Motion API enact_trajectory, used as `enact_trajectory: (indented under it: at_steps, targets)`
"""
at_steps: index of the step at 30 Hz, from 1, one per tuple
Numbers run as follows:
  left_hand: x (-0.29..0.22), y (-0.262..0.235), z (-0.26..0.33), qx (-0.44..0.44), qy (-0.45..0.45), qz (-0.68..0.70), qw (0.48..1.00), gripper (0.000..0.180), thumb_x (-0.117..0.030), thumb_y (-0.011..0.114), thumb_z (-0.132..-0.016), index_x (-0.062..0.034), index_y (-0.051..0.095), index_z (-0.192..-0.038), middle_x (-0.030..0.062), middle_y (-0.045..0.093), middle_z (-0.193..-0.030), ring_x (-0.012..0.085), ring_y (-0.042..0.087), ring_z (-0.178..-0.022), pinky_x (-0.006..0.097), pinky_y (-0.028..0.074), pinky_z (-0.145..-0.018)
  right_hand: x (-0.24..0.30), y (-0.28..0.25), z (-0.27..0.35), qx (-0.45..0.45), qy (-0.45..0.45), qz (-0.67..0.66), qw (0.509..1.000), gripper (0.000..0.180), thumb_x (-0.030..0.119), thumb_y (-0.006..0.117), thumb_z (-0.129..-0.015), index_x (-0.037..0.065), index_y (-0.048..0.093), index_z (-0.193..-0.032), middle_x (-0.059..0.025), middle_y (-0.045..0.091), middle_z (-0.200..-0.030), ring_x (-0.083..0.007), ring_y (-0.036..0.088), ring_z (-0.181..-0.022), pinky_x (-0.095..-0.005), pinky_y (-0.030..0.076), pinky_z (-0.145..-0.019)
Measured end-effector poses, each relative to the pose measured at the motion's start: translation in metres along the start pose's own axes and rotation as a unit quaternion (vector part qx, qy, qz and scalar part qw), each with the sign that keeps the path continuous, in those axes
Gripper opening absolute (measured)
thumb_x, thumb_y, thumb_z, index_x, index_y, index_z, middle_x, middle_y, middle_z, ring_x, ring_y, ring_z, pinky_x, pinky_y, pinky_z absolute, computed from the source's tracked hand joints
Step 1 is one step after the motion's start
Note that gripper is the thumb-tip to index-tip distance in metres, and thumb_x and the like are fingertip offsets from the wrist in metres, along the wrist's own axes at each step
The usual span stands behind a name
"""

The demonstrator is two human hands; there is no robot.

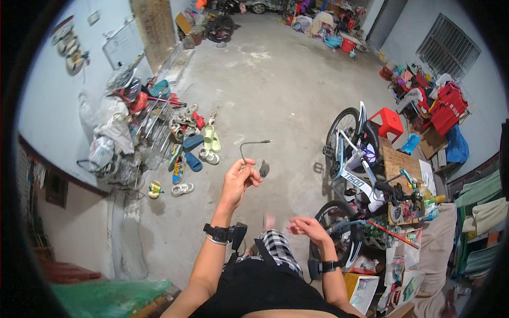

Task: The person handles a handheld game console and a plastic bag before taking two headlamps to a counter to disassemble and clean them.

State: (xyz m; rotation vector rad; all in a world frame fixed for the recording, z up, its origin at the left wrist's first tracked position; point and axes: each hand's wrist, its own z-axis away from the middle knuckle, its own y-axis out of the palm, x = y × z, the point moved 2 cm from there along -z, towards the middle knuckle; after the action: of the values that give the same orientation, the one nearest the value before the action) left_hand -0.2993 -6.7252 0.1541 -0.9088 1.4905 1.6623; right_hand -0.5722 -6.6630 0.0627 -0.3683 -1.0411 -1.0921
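My left hand is raised over the concrete floor, its fingers pinching a thin, dark, flexible cord. From the grip the cord rises, bends to the right and ends in a slim tip. A small dark grey piece shows just right of the fingers; I cannot tell whether it hangs from the hand or lies on the floor. Nothing shows in my right hand, held low with loosely bent fingers near a wheel of the white and blue bicycle. Both wrists wear black straps with small devices.
Shoes and slippers lie at left beside a loaded metal rack. Right of the bicycle stand a red stool and a wooden board. Boxes and cloths crowd the lower right. A green cover fills the lower left.
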Motion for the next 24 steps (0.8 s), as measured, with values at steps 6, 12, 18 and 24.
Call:
enact_trajectory:
  at_steps: [6,12,18,24]
  targets:
    - [-0.013,0.010,-0.156,0.086,0.011,0.062,0.994,0.015,-0.015,0.048,-0.089,-0.0019,0.052,-0.096,0.0073,0.058,-0.080,0.0148,0.058,-0.071,0.027,0.049,-0.070,0.131,0.003,-0.200,0.152,-0.020,-0.217,0.964,0.049,0.040,0.039,-0.090,-0.001,0.049,-0.114,-0.0116,0.060,-0.099,-0.0177,0.059,-0.079,-0.0281,0.048,-0.072]
    - [-0.051,-0.009,-0.276,0.092,-0.023,-0.153,0.984,0.018,-0.014,0.047,-0.089,0.0020,0.053,-0.095,0.0049,0.057,-0.075,0.0119,0.054,-0.066,0.028,0.048,-0.070,0.238,-0.008,-0.360,0.170,0.019,-0.420,0.891,0.033,0.035,0.051,-0.087,0.004,0.051,-0.095,-0.0053,0.058,-0.081,-0.0111,0.053,-0.060,-0.0247,0.045,-0.058]
    - [-0.052,-0.069,-0.425,0.012,-0.041,0.021,0.999,0.021,-0.019,0.039,-0.093,0.0006,0.047,-0.098,0.0050,0.051,-0.061,0.0137,0.050,-0.052,0.034,0.048,-0.074,0.313,-0.094,-0.504,0.069,0.052,-0.456,0.886,0.022,0.026,0.053,-0.087,0.004,0.054,-0.087,0.0016,0.048,-0.059,-0.0061,0.033,-0.044,-0.0198,0.031,-0.045]
    - [-0.073,-0.086,-0.638,0.027,-0.060,0.017,0.998,0.021,-0.020,0.041,-0.092,0.0003,0.046,-0.092,0.0014,0.044,-0.057,0.0095,0.041,-0.045,0.030,0.049,-0.063,0.408,-0.183,-0.599,-0.022,0.046,-0.367,0.929,0.031,0.034,0.053,-0.086,0.003,0.055,-0.087,0.0038,0.043,-0.055,-0.0057,0.028,-0.040,-0.0206,0.027,-0.043]
